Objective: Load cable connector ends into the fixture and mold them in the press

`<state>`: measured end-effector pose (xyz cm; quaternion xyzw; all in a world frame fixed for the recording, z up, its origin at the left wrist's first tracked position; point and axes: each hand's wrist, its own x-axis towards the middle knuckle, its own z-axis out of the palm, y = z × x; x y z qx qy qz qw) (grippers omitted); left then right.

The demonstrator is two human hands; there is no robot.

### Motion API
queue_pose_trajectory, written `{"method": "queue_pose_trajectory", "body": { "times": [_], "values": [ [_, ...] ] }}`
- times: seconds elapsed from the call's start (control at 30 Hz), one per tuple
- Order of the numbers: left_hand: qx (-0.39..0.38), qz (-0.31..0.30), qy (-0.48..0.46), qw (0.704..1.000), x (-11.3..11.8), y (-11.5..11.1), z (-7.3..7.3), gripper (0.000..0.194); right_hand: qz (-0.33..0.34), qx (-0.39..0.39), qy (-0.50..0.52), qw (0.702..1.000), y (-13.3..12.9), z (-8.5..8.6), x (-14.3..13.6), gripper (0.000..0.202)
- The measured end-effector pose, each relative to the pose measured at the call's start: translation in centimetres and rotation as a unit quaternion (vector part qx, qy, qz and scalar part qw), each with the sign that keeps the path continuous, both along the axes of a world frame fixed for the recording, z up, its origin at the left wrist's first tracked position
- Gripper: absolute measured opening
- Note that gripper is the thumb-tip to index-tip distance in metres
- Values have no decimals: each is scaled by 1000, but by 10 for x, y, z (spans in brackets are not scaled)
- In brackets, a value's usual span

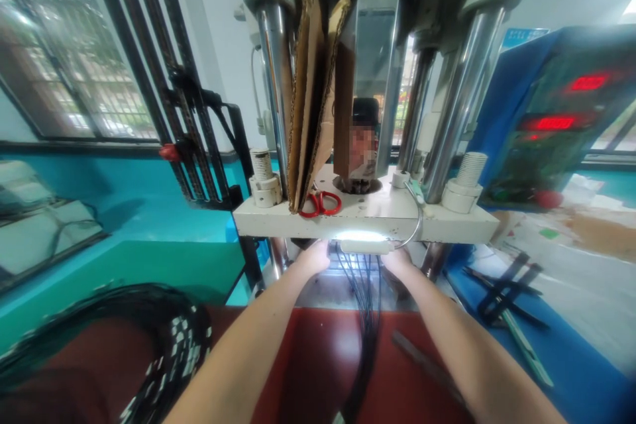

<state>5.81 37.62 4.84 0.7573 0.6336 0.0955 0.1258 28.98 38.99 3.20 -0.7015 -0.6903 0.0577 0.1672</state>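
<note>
Both my arms reach forward under the white plate (368,224) of a press. My left hand (317,256) is closed at the left end of a metal mold (339,264), its fingertips partly hidden. At the mold's right end my right hand (396,260) is closed too, most of its fingers out of sight. Several thin black cables (366,324) run from the mold toward me, gathered into a bundle. A bright lamp (365,247) glows along the plate's front edge, and its glare blurs the mold's details.
Red-handled scissors (322,204) and folded cardboard (311,99) sit on the press plate. Steel columns (464,86) flank it. A coil of black cables (183,338) lies left on the red tabletop (315,364). Right are a knife (527,344) and a control box (551,119). A person (364,139) is behind.
</note>
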Motion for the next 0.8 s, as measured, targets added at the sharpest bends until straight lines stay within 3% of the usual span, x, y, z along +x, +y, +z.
{"method": "queue_pose_trajectory", "body": {
  "times": [0.27,0.6,0.8],
  "values": [
    [11,13,-9,1000,0,2,-4,49,10,31,-20,999,1,-2,-1,19],
    [34,-8,-27,999,0,-4,-8,69,30,48,-49,997,3,-3,-1,19],
    [53,-21,-44,997,-5,-29,10,71,59,61,-42,996,-6,-1,2,26]
  ]
}}
